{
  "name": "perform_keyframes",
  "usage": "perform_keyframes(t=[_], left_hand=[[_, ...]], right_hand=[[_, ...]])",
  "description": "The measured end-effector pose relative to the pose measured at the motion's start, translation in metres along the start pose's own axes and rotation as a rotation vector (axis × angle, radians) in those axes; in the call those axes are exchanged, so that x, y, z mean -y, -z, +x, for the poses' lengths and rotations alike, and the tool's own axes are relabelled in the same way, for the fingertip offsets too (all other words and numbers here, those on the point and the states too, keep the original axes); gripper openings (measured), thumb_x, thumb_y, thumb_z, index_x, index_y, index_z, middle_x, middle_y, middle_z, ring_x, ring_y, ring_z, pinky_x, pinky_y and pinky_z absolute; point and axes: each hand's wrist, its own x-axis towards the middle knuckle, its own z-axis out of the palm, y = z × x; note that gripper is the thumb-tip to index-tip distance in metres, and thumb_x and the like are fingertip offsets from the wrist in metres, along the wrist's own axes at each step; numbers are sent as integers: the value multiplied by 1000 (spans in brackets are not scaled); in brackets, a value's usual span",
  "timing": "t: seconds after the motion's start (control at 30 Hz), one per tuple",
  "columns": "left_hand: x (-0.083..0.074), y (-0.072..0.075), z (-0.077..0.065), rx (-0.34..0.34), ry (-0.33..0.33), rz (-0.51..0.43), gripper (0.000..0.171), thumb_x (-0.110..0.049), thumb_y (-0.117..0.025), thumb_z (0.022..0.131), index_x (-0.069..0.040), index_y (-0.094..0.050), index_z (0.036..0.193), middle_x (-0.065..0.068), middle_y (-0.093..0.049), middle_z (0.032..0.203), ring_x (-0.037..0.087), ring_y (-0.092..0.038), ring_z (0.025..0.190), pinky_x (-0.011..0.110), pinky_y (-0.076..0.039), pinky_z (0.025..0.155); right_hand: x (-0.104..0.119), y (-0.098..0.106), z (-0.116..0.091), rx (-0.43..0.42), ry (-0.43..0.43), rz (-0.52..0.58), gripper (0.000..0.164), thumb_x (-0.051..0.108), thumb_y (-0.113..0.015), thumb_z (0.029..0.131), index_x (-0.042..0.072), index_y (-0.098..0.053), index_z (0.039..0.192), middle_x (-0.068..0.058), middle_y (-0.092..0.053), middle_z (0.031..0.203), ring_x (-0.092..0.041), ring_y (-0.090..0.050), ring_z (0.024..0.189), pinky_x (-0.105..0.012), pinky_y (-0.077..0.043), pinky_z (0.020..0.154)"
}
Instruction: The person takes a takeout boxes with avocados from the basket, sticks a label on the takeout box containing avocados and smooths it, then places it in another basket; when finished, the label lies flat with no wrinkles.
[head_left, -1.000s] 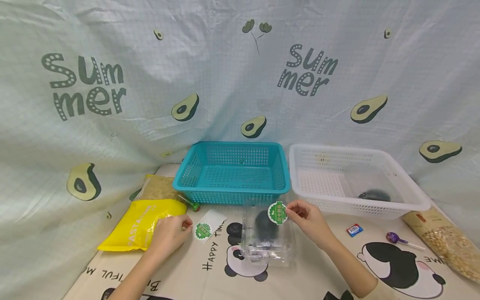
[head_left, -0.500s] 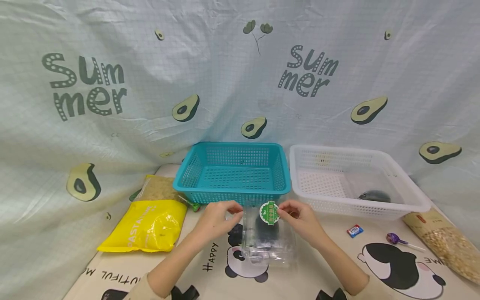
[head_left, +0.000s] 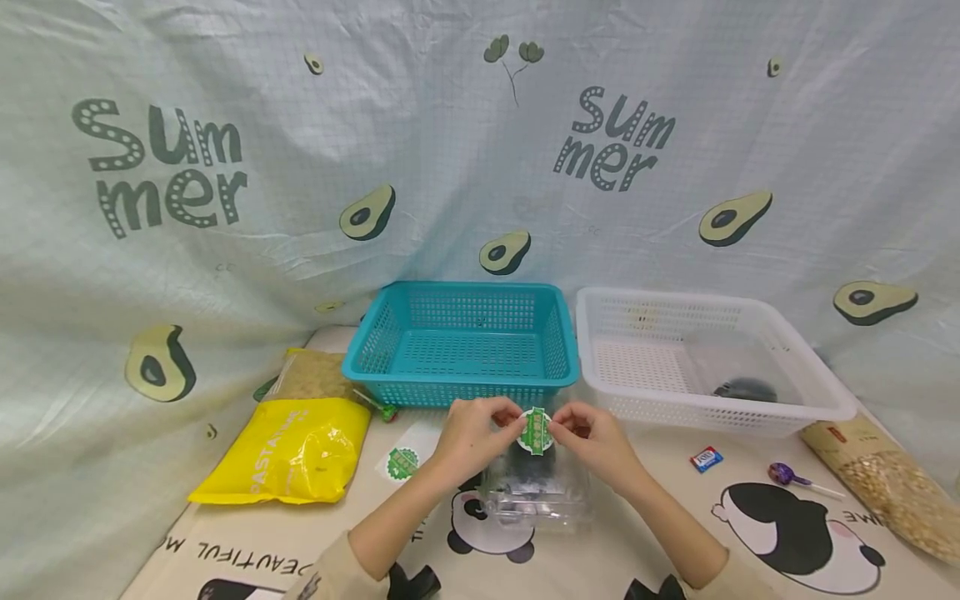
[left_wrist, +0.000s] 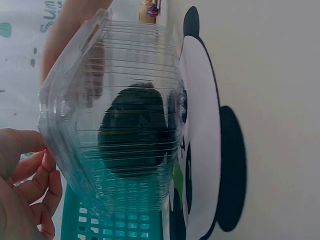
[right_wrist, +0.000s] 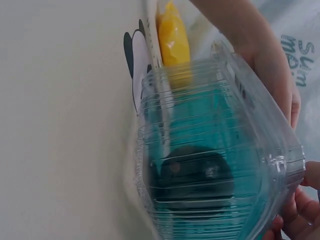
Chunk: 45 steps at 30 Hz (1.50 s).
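Note:
A clear plastic clamshell box (head_left: pixel 534 492) stands on the cloth, with a dark, rounded fruit-like thing (left_wrist: pixel 135 131) inside it. Above its lid is a round green-and-white sticker (head_left: pixel 536 431). My left hand (head_left: pixel 480 433) pinches the sticker's left edge, while my right hand (head_left: pixel 596 440) pinches the right edge. Whether the sticker touches the lid cannot be told. The wrist views show the left fingers (left_wrist: pixel 35 185) and the right fingers (right_wrist: pixel 305 207) beside the box's upper rim; the sticker is hidden there. A backing sheet with another green sticker (head_left: pixel 402 464) lies left of the box.
Behind the box stand a turquoise basket (head_left: pixel 457 392) and a white basket (head_left: pixel 720 408) containing a clear box. A yellow pasta bag (head_left: pixel 288 454) lies left, near a green lollipop (head_left: pixel 387 412). Rightward are a small candy (head_left: pixel 707 458), a purple lollipop (head_left: pixel 782 473) and a grain bag (head_left: pixel 885 483).
My left hand has moved right from beside the backing sheet to the sticker and now pinches its left edge. My right hand has shifted the sticker slightly left over the box.

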Motion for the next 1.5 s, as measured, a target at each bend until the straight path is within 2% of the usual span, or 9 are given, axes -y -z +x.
perform_keyframes(t=[0.07,0.27,0.5,0.67,0.8,0.9,1.03,1.37,1.5], left_hand=[[0,-2,0,6,-15,53,10,-31,-62,81,-23,-67,77,-18,-58,63,3,-50,65,36,-34,79],[1,-9,-1,-1,-74,229,9,-31,-65,78,-24,-68,75,-19,-53,58,4,-42,59,28,-28,66],[3,-14,1,-17,-125,273,6,-28,-67,75,-23,-69,77,-15,-60,66,6,-48,64,26,-28,63],[6,-11,-2,-52,-294,328,26,-35,-62,80,-22,-65,102,-5,-61,108,14,-52,98,31,-36,72],[13,-4,-14,73,-476,340,39,-45,-46,88,-22,-57,117,-1,-49,129,17,-39,121,37,-35,82],[20,0,-26,162,-548,357,46,-49,-35,91,-21,-53,123,-1,-47,132,18,-35,126,40,-34,84],[25,3,-35,202,-560,392,51,-51,-31,91,-22,-47,130,-2,-44,134,18,-34,127,42,-33,85],[30,7,-44,175,-549,414,49,-51,-38,89,-23,-49,128,-4,-46,133,16,-33,127,41,-31,85],[31,7,-55,280,-433,331,65,-58,-35,87,-23,-26,141,3,-24,146,23,-17,134,48,-28,92]], right_hand=[[-3,-1,1,-17,11,-58,11,19,-66,80,12,-60,73,3,-49,61,-8,-42,56,-19,-34,49],[-8,-6,3,-70,69,-248,15,14,-70,74,18,-58,65,8,-40,57,-9,-37,59,-25,-33,60],[-11,-7,4,-108,122,-340,17,12,-73,68,17,-57,63,8,-43,58,-10,-38,59,-27,-32,63],[-14,-5,4,-145,386,-414,21,13,-75,66,10,-63,83,0,-56,79,-14,-45,76,-29,-37,69],[-15,0,-3,-12,584,-509,35,24,-66,78,10,-60,109,-5,-57,110,-23,-45,102,-42,-37,83],[-16,4,-12,151,591,-559,42,33,-54,86,13,-52,123,-4,-49,128,-29,-37,118,-51,-29,90],[-19,8,-18,228,566,-628,44,38,-47,90,20,-47,130,3,-43,135,-28,-33,124,-49,-22,93],[-27,14,-21,114,683,-678,35,37,-55,85,24,-58,118,7,-56,121,-20,-41,113,-45,-20,92],[-30,16,-27,148,596,-596,50,33,-56,84,18,-45,131,-1,-41,136,-24,-31,124,-51,-25,94]])
